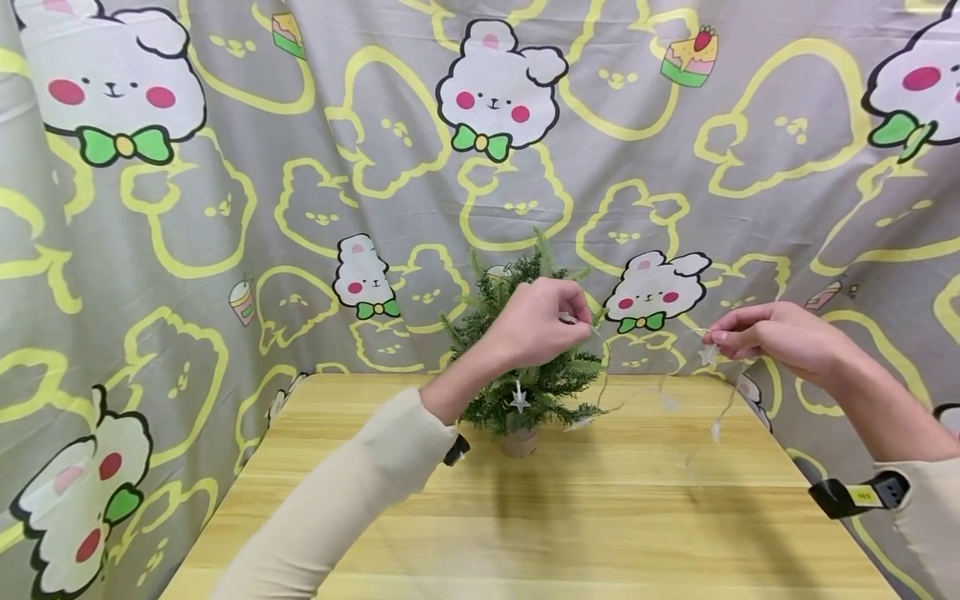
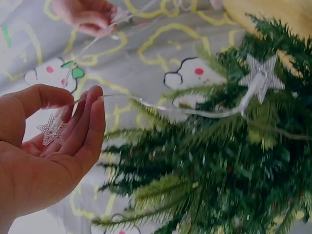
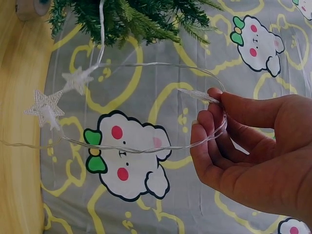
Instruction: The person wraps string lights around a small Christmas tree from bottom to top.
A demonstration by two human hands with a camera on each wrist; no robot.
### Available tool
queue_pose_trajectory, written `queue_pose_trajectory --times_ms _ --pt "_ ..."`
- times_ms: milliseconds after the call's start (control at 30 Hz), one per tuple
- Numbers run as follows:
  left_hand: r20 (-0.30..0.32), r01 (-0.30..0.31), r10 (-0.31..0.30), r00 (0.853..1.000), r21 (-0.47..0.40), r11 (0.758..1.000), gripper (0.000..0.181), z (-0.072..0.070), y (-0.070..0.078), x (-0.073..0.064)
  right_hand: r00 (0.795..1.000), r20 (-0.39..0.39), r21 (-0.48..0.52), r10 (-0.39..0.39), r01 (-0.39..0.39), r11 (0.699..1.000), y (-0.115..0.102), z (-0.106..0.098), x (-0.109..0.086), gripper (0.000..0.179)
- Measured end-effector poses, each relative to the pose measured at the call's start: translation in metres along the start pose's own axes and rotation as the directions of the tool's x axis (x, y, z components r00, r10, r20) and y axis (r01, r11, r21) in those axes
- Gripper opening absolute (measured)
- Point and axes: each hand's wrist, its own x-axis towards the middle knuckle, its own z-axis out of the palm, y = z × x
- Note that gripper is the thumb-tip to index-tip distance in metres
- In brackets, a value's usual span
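Note:
A small artificial Christmas tree stands on the table, a star light hanging on its front. Beside its upper right side, my left hand pinches the clear wire of a string of star lights between thumb and fingertips. One star hangs by that palm, and the wire runs on to another star at the branches. Off to the right, my right hand pinches the same string. Its wire loops past these fingers, with more stars dangling below.
The wooden table lies under the tree and both arms. Behind it hangs a grey curtain with cartoon bear prints. The tree's round base rests near the table's back edge. Slack wire droops between the tree and my right hand.

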Motion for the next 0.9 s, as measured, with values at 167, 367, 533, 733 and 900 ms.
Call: queue_pose_trajectory --times_ms 167,367,533,733,900 --pt "0.048 0.0 0.0 0.999 0.015 1.0 0.01 0.017 0.001 0.004 1.0 -0.003 0.01 -0.005 0.005 1.0 0.001 0.0 0.0 0.031" --pt "0.108 -0.02 0.015 0.994 0.048 0.999 0.009 0.028 -0.001 0.004 1.0 -0.008 0.006 0.0 0.0 1.0 0.002 0.0 -0.001 0.031" --pt "0.06 -0.005 0.004 0.998 0.01 1.0 0.011 0.027 0.0 0.006 1.0 -0.01 0.005 0.001 -0.001 1.0 0.002 0.0 -0.001 0.03" --pt "0.065 0.029 -0.028 0.997 -0.006 1.0 0.012 0.035 -0.002 0.009 1.0 -0.013 -0.013 0.004 -0.004 1.0 0.001 0.003 -0.001 0.032" --pt "0.059 0.038 -0.039 0.997 0.013 0.999 0.012 0.046 -0.009 0.011 1.0 -0.011 -0.018 0.009 -0.01 1.0 0.001 0.004 -0.001 0.032"
